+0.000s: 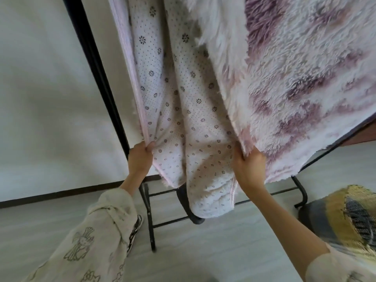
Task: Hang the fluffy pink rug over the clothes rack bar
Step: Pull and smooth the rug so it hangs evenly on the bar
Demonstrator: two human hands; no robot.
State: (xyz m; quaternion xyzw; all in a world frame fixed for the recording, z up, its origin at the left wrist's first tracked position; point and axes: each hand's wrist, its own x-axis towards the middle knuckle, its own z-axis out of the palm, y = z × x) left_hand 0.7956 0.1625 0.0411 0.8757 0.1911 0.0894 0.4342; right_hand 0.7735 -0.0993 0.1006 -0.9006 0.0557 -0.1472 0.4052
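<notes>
The fluffy pink rug [301,78] hangs down from above the frame, pink and purple pile facing me on the right, its white dotted backing [183,119] showing in the middle. The top bar of the black clothes rack [95,64] is out of view; only its left upright and floor legs show. My left hand [140,157] grips the rug's left hemmed edge low down. My right hand [249,165] pinches the folded fluffy edge at the same height. The rug's bottom corner droops between my hands, just above the floor.
The rack's black base bars and feet [151,222] stand on the pale floor directly under the rug. A striped yellow and grey woven bundle [343,218] lies at the right. A white wall with dark skirting runs behind at the left.
</notes>
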